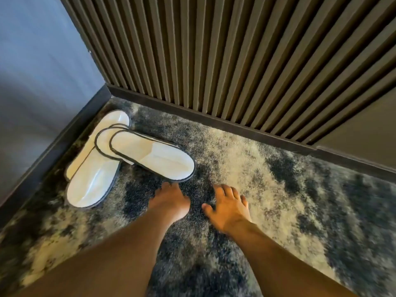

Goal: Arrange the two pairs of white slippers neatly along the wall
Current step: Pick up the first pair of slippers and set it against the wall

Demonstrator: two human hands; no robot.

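Your slippers [120, 159] lie piled crosswise on the carpet [267, 179] in the left corner, beside the baseboard [53, 146]. Your left hand [171, 202] hovers just before them, right hand [229, 206] beside it.

Premises consistent with a hotel room or similar guest lodging; indoor corner, carpeted floor [267, 168] in mottled dark grey and cream pile; one wall [246, 56] clad in vertical dark slats, the adjoining wall [36, 67] plain grey-blue; dark skirting board [192, 116] runs along the base of both; thin white slippers [120, 155] with dark piping, of the disposable guest type, lie heaped in the corner on the carpet.
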